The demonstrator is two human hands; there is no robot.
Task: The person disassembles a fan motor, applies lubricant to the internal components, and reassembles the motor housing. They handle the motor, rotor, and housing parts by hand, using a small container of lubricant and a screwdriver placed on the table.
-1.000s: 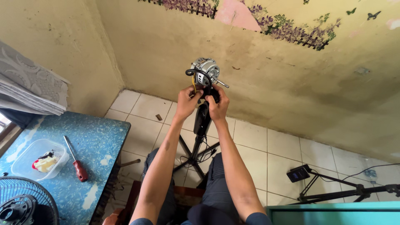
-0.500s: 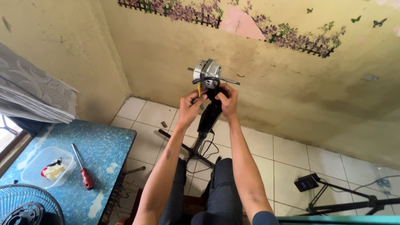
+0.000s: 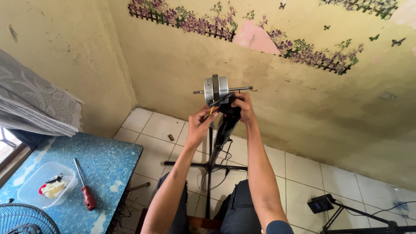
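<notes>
- Silver fan motor (image 3: 215,89) sits on top of a black stand (image 3: 224,132), shaft sticking out horizontally on both sides, up near the yellowed wall (image 3: 173,65).
- Left hand (image 3: 200,125) is just below the motor, fingers curled and pinching a small yellowish bit; can't tell what it is, looks like a wire end.
- Right hand (image 3: 242,107) is wrapped around the black neck of the stand right under the motor, fingers closed on it, touching the motor's underside.
- Both arms reach up and forward; hands are close together, motor between and above them.
- Stand legs spread over the white floor tiles (image 3: 299,169), dark cables looped around the base.
- Blue table (image 3: 108,160) lower left: red-handled screwdriver (image 3: 84,186) lies flat on it, just beside a clear plastic container (image 3: 43,184) holding small parts.
- Fan grille (image 3: 26,221) shows at the bottom left corner, at the table's near end.
- Grey patterned cloth (image 3: 39,104) hangs in folds above the table on the left.
- Small black device (image 3: 320,203) lies on the floor at right, next to another black tripod leg (image 3: 368,223).
- Floral border (image 3: 242,32) runs along the wall above the motor.
</notes>
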